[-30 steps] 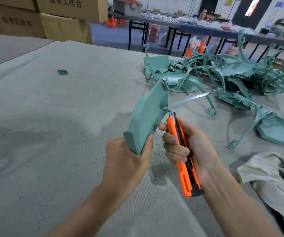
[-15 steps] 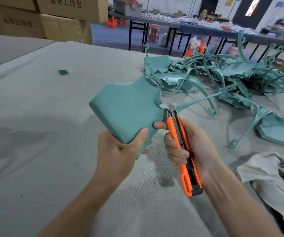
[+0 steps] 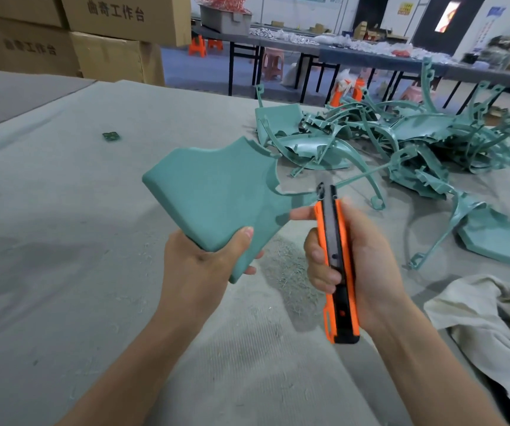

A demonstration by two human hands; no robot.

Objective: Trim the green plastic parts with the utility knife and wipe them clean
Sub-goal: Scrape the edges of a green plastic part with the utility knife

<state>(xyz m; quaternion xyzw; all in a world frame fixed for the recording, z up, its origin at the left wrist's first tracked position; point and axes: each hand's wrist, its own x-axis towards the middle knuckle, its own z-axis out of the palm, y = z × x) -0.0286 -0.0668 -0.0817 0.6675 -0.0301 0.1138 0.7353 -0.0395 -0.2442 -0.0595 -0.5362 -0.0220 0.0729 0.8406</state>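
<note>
left hand (image 3: 204, 262) grips the flat teal-green moulded plastic panel (image 3: 216, 195) by its near corner, mid-air over the table. right hand (image 3: 352, 259) wraps the orange utility knife (image 3: 336, 262), blade probably at the right edge. looks light and stiff; hold the thick body, not the thin sprue.

The plastic part (image 3: 216, 192) is matte teal-green, the same shade as the pile of parts (image 3: 407, 136) at the far right edge of the table (image 3: 78, 226). The utility knife (image 3: 330, 216) is bright orange with a black strip down its middle. The table is dull grey, faintly ribbed. The cloth (image 3: 493, 312) at the right edge is off-white; the cardboard boxes (image 3: 109, 53) are brown with dark characters.
</note>
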